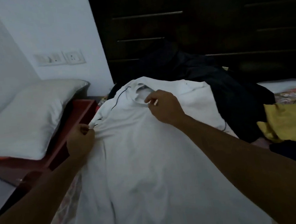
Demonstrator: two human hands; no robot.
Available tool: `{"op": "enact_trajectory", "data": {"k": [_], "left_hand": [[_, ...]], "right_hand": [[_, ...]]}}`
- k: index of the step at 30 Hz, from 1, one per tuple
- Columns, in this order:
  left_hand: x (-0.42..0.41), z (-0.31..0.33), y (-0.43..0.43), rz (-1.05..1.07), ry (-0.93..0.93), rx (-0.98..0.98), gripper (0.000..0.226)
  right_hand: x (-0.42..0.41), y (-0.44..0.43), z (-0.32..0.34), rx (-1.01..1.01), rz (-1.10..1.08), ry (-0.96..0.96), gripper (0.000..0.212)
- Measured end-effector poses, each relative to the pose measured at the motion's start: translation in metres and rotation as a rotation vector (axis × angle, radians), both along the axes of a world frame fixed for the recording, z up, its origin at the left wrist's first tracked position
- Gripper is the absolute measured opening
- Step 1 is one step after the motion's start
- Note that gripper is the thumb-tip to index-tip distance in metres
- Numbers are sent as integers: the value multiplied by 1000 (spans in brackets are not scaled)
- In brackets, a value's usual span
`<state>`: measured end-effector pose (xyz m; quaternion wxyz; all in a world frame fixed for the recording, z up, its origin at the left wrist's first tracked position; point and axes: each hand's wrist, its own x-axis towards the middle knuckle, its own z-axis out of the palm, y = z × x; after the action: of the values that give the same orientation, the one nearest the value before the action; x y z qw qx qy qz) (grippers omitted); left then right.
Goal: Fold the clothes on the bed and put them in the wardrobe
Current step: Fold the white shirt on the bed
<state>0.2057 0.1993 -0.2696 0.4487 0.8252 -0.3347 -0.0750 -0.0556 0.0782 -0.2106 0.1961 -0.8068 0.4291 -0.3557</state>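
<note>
Fingers (86, 130) of left hand (79, 140) are curled tight, pinching a bunch of the white shirt (139, 158) at its left shoulder, next to the black piping. Shirt lies lengthwise on the bed (61, 203), collar at the far end, hem toward the camera. Right hand (165, 108) pinches cloth just beside the collar opening, thumb and forefinger closed on it, other fingers bent.

Step in hand, my read: squaring the shoulders before the first fold. Pull the two pinches apart evenly to flatten the creases fanning from the left grip, keep the collar centred, then fold the left sleeve inward.

Dark clothes heap (223, 85) sits against the shirt's right side and could snag it. Yellow garment (290, 122) further right looks unfolded.
</note>
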Motion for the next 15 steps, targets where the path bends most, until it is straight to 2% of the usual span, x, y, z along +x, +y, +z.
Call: {"op": "enact_trajectory", "data": {"k": [1, 3, 5, 6, 8, 11, 13, 15], "left_hand": [[5, -3, -2, 8, 69, 49, 20], [25, -12, -7, 9, 345, 108, 32], [38, -18, -19, -20, 673, 86, 45], [45, -22, -26, -48, 739, 72, 48], [48, -23, -37, -117, 702, 70, 47], [48, -27, -48, -222, 584, -26, 30], [48, -25, -54, -275, 523, -69, 18], [56, -16, -64, -209, 609, -151, 17]], "right_hand": [[13, 1, -3, -43, 40, 28, 19], [53, 2, -11, -124, 131, 130, 27], [89, -1, -21, -138, 208, 221, 38], [106, -4, -27, -115, 238, 265, 43], [125, -12, -43, -42, 282, 378, 49], [132, -14, -73, 8, 239, 483, 50], [129, -10, -88, -36, 173, 348, 52], [129, -9, -93, -54, 171, 240, 54]]}}
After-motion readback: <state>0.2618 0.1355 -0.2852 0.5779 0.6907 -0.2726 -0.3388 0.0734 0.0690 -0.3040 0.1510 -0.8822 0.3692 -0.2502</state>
